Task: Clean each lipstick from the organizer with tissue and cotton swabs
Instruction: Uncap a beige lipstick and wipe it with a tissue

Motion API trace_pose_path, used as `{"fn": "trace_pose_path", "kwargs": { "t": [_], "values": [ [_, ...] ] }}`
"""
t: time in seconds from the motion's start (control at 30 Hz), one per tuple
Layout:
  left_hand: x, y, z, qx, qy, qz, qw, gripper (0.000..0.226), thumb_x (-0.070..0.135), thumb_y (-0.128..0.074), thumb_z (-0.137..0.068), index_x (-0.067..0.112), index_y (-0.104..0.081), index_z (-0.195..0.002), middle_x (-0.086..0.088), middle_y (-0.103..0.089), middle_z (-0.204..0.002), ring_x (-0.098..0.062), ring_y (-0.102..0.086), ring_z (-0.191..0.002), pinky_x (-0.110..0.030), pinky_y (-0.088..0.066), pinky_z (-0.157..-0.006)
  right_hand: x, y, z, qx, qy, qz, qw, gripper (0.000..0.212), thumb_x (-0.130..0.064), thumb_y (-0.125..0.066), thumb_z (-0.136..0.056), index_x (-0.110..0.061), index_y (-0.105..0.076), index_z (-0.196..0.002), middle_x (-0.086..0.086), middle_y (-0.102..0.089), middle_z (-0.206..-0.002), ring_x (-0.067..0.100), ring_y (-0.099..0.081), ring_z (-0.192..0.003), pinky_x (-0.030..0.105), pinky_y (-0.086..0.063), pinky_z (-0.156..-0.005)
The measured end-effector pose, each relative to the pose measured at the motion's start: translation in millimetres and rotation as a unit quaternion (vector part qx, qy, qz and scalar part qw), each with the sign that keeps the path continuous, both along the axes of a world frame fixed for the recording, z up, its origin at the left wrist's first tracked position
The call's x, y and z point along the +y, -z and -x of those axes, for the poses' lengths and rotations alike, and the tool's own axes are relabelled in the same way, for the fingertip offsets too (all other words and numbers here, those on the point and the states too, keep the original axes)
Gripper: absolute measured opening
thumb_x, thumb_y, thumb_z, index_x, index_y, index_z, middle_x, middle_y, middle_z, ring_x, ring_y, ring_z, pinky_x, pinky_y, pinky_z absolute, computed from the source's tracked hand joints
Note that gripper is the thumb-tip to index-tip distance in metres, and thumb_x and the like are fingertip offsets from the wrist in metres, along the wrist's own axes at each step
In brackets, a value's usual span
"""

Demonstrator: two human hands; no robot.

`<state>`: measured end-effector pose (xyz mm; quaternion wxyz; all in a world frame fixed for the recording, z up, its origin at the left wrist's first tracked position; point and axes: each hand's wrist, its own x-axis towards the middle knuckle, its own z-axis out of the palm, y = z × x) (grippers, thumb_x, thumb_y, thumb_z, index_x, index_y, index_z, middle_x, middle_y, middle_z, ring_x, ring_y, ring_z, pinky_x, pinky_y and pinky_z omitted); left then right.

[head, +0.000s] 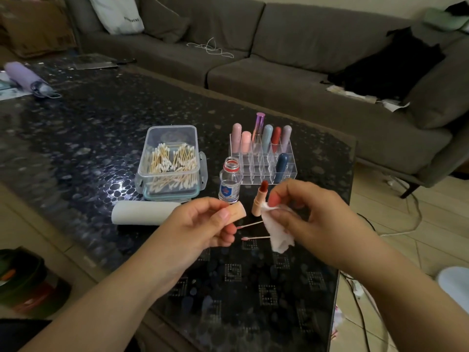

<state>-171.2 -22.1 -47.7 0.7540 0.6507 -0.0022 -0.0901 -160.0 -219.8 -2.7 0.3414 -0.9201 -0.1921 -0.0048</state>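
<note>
My left hand (203,224) pinches a peach lipstick cap (238,212) above the table. My right hand (312,212) holds a crumpled white tissue (278,232). Between the hands an uncapped peach lipstick (259,199) with a dark red bullet stands upright on the table; neither hand grips it. Two pink-tipped cotton swabs (250,225) lie on the table below it. The clear acrylic organizer (261,171) behind holds several capped lipsticks, with a dark blue one (281,166) in a front slot.
A clear box of cotton swabs (172,163) sits left of the organizer. An open small bottle (229,182) stands between them. A tissue roll (144,212) lies in front of the box. The dark table (101,128) ends close on the right; a grey sofa (279,59) lies beyond.
</note>
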Motion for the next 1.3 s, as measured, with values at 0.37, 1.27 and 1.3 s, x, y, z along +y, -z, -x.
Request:
{"fn": "trace_pose_path", "kwargs": {
  "t": [0.37,1.27,1.3],
  "values": [
    [3,2,2,-0.022,0.03,-0.049,0.998,0.018,0.012,-0.052,-0.09,0.012,-0.069,-0.095,0.0,-0.065,-0.066,-0.011,-0.06,-0.062,-0.022,-0.054,-0.065,24,2,2,-0.088,-0.016,-0.014,0.996,0.02,-0.019,-0.078,-0.076,-0.024,-0.061,-0.084,-0.014,-0.061,-0.081,0.003,-0.056,-0.08,0.013,-0.045,-0.069],
    [10,-8,1,-0.119,0.071,-0.084,0.987,0.029,0.023,-0.062,-0.076,0.023,-0.065,-0.105,0.009,-0.073,-0.09,-0.003,-0.067,-0.083,-0.015,-0.05,-0.074,29,14,6,0.098,0.066,-0.18,0.977,0.005,-0.018,-0.07,-0.081,-0.022,-0.072,-0.084,-0.007,-0.069,-0.072,-0.001,-0.059,-0.062,0.012,-0.047,-0.058],
    [9,-8,0,-0.103,0.07,-0.086,0.989,0.032,0.028,-0.059,-0.074,0.022,-0.064,-0.105,0.007,-0.073,-0.086,-0.005,-0.066,-0.079,-0.017,-0.051,-0.072,27,13,6,0.073,0.066,-0.162,0.982,0.006,-0.019,-0.071,-0.081,-0.024,-0.071,-0.084,-0.008,-0.069,-0.072,0.0,-0.06,-0.063,0.011,-0.046,-0.058]
  ]
}}
